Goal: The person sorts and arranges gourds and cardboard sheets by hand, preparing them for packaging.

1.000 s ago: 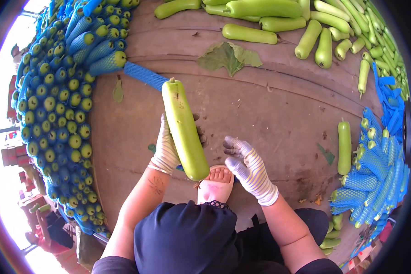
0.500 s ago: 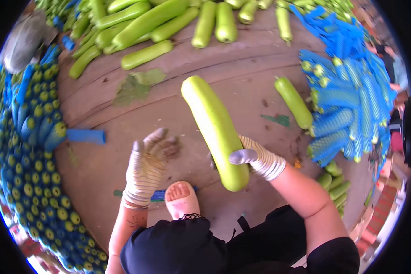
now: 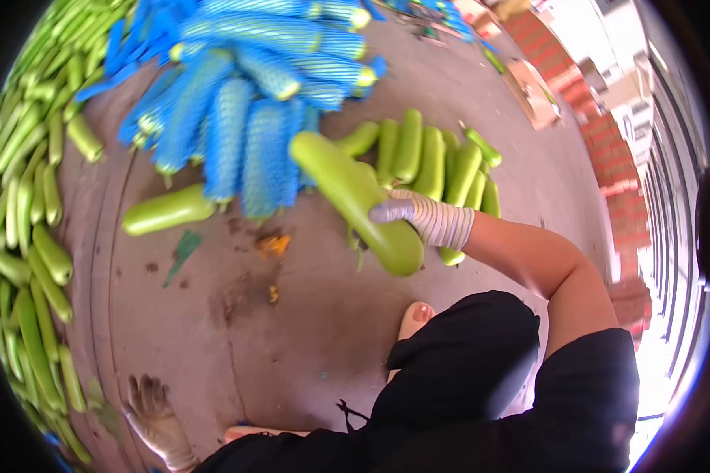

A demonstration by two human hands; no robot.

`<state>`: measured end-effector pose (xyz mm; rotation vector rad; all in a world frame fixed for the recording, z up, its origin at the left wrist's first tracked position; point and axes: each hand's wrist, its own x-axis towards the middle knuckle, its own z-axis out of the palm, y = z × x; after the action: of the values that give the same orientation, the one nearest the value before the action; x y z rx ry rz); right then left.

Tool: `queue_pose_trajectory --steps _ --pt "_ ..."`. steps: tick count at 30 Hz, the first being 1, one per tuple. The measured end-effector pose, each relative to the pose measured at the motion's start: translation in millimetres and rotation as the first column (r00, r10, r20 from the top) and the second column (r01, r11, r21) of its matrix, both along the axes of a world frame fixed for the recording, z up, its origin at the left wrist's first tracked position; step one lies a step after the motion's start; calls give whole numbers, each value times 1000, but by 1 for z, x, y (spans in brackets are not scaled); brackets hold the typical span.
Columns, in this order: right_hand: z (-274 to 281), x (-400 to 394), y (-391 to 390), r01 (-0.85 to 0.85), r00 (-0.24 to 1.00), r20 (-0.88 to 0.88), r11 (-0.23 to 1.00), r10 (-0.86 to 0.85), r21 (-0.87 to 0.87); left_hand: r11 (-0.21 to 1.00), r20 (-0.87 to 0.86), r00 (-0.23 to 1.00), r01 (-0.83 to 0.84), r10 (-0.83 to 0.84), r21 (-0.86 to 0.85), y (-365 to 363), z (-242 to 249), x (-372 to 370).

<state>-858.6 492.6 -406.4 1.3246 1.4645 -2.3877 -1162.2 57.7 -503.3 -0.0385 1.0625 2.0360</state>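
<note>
A long, pale green bottle gourd [image 3: 351, 201] is in my right hand [image 3: 426, 217], which wears a striped glove with a grey thumb. The thumb lies over the gourd's lower part and the other fingers are hidden behind it. The gourd is tilted, its far end overlapping the blue-netted gourds [image 3: 260, 134] in view. Behind it, bare gourds [image 3: 430, 162] lie side by side on the floor. My left hand [image 3: 156, 414], gloved too, is low at the left, its fingers spread and holding nothing, near the big gourd pile.
A large pile of bare gourds [image 3: 31, 260] runs down the left side. One loose gourd [image 3: 170, 210] lies beside the netted ones. A green scrap [image 3: 183, 256] and an orange scrap [image 3: 273, 245] are on the floor. Stacked red boxes [image 3: 615, 169] stand at the right.
My view has swung right, towards the netted gourds and the row of bare ones. The gourd has travelled along in my right hand. My left hand now sits lower left in view.
</note>
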Motion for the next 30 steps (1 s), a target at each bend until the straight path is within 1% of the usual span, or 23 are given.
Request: queue_pose_trajectory --steps 1,3,5,7,8,10,11,13,14,15,16,17,18,19,20,21,23,24,25,26,27,28,30 --pt "-5 23 11 121 992 -33 990 -119 68 999 -53 998 34 -36 -31 -1 0 -4" --pt "-19 71 33 290 946 60 914 -318 283 995 -127 988 80 -87 -59 1 1 -6" --pt "-45 112 70 322 863 199 808 -465 494 984 -126 992 -40 18 -175 8 9 -9" --pt "-58 141 98 365 708 300 695 -639 620 975 -173 985 -24 -15 -222 17 15 -12" --pt "-67 153 114 384 704 290 691 -648 613 969 -195 978 28 -78 -246 20 15 -15" --pt "-82 168 134 201 591 405 614 -697 763 958 -225 963 83 -148 -275 32 22 -17" --pt "-83 174 135 216 587 400 612 -704 761 959 -204 966 98 -156 -265 40 29 -15" --pt "-80 180 133 -66 623 419 489 -660 870 959 -189 966 124 -175 -255 60 50 -10" --pt "-69 172 123 -126 687 399 442 -608 888 952 -168 972 113 -165 -283 76 67 -6" --pt "-55 161 115 -119 684 395 440 -613 890 946 -147 978 99 -151 -309 85 76 -4" --pt "-30 143 103 -32 720 498 694 -483 720 946 -150 976 103 -155 -307 88 76 -13" --pt "-18 134 92 35 766 553 880 -328 473 909 -426 839 176 -339 -378 89 74 -27" --pt "-54 151 87 -107 906 378 758 -192 643 859 -636 595 212 -492 -467 88 74 -36" --pt "-54 142 69 -186 975 222 572 7 799 860 -637 596 210 -490 -465 102 86 -30" --pt "-45 139 52 -231 973 213 407 90 884 814 -758 312 109 -573 -571 119 99 -27" --pt "18 102 21 -252 960 213 220 183 942 772 -772 3 -37 -635 -635 142 118 -16" --pt "73 75 -12 -427 886 371 177 279 887 848 -801 -329 2 -500 -530 193 168 37" --pt "100 66 -25 -539 805 456 149 379 829 646 -643 -429 162 -634 -746 198 179 43" --pt "123 55 -38 -641 703 530 100 475 761 572 -535 -529 110 -659 -813 213 189 63" --pt "146 40 -56 -657 672 576 15 466 754 644 -418 -749 -15 -514 -765 219 197 79" --pt "163 30 -74 -672 644 623 -60 444 738 654 -480 -757 94 -443 -751 220 206 90" --pt "171 21 -90 -706 627 629 -5 459 708 659 -550 -757 214 -354 -721 221 212 100" --pt "163 10 -117 -694 655 573 92 492 714 440 -650 -705 506 -284 -742 214 183 117"
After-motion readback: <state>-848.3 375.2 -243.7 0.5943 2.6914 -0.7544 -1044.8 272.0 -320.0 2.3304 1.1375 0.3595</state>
